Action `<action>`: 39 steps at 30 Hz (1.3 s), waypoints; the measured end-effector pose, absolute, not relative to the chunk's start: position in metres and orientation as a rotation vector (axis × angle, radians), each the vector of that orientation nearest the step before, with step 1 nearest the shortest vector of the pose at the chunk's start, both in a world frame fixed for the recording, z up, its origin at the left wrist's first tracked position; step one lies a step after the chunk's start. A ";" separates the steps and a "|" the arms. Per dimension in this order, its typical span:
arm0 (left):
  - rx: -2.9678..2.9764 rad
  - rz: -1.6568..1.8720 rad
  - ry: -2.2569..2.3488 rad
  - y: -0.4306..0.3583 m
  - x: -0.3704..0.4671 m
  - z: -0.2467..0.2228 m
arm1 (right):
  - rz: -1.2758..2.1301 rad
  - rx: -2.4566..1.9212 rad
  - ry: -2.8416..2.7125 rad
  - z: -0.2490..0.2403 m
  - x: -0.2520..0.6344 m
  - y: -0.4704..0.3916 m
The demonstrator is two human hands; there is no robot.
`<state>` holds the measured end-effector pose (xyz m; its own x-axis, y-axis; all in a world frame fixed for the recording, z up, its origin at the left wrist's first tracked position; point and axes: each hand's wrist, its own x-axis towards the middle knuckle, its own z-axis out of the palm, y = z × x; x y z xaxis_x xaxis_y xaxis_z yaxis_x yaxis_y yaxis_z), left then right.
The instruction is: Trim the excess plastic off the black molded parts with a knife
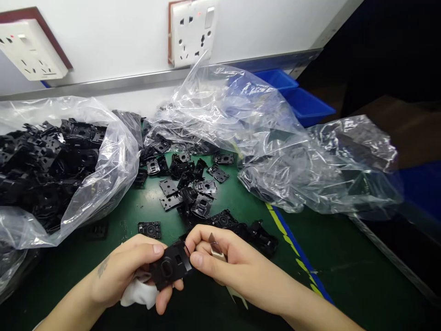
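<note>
My left hand point(132, 262) is closed on a flat black plastic part point(171, 265) with an oval hole, thumb on top and fingers beneath. A crumpled white cloth point(140, 292) is also tucked in that hand, under the part. In my right hand point(220, 257) is a small knife point(217, 250) with a pale handle and a short blade pointing up and away. The thumb and index finger of this hand pinch at the right edge of the black part. What the fingertips grip there is too small to tell.
Similar black parts point(202, 205) lie loose on the green table point(151, 195). A clear plastic bag point(117, 161) full of them stands left; another clear bag point(275, 151) spreads across the back right. Blue bins point(306, 103) and wall sockets point(193, 34) are behind. Blue and yellow tape point(292, 241) crosses the right.
</note>
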<state>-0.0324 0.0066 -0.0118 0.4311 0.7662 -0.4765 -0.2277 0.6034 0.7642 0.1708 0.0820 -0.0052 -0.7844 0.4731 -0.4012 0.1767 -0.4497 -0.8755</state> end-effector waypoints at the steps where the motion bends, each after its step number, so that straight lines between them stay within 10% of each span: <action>1: 0.678 0.678 0.927 0.007 -0.032 -0.012 | 2.335 -0.938 -1.539 -0.005 0.170 0.082; 22: 1.020 0.932 1.528 0.001 -0.027 0.004 | 2.188 -0.772 -1.602 -0.003 0.177 0.081; 30: 1.548 1.061 1.695 -0.010 -0.018 0.001 | 1.040 -0.719 -2.497 -0.002 0.184 0.073; 39: 1.819 0.996 1.630 -0.010 -0.021 -0.005 | 0.650 -0.779 -2.681 -0.012 0.179 0.071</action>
